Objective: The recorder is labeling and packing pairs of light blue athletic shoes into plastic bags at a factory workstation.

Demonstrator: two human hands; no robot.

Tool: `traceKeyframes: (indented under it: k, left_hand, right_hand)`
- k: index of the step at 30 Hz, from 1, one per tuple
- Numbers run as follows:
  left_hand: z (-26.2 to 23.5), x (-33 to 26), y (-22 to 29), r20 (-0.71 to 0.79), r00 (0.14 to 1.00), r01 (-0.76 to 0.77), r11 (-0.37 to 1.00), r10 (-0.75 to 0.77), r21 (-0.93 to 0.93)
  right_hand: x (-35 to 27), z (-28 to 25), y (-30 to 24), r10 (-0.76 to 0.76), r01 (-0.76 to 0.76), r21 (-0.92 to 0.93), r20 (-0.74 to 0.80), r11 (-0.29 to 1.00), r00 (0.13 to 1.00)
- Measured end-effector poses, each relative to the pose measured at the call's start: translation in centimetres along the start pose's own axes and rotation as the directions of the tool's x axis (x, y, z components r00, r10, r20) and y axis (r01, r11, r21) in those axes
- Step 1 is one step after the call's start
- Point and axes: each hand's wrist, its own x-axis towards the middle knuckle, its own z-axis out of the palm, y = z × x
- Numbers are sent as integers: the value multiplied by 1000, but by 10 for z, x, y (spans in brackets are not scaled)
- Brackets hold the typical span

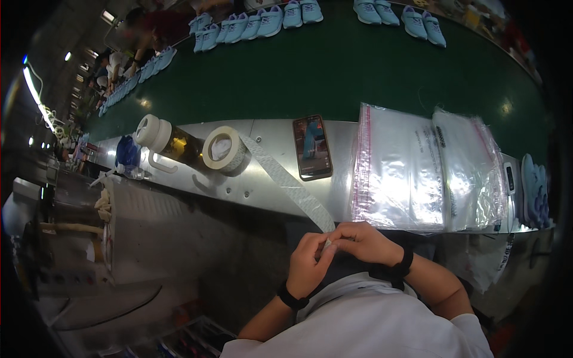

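Note:
A pale, patterned strip of labels runs from a thick roll across the metal ledge to my hands. My left hand pinches the strip's end between thumb and fingers. Right beside it, my right hand is closed at the same end, its fingertips meeting those of the left. Both hands are just off the ledge's near edge, in front of my body. The very tip of the strip is mostly hidden by my fingers. Some crumpled whitish material sits inside the roll's core.
Clear plastic bags lie stacked on the ledge's right side, left of a phone-sized white device. A phone and a lidded bottle lie farther left. Light blue shoes line the green belt's far side; people work beyond.

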Motion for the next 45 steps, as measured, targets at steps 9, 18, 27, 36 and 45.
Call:
traceKeyframes:
  k: [9,18,27,36,45]
  left_hand:
    - [-6,13,-9,12,998,70,996,-69,-58]
    - [-21,32,-4,-230,973,30,1000,-31,-7]
    - [37,62,2,511,811,-499,792,284,352]
    - [44,53,-8,537,811,-515,717,231,469]
    - [43,53,-8,520,824,-494,735,225,464]
  right_hand:
    - [3,5,-2,129,-151,-110,-187,982,974]
    - [-24,-24,-9,25,-144,-421,-276,896,961]
    - [-2,-68,17,-373,-384,-749,-622,540,689]
    - [3,-64,48,-427,-477,-769,-635,425,644]
    - [8,-58,31,-443,-431,-708,-695,559,567]
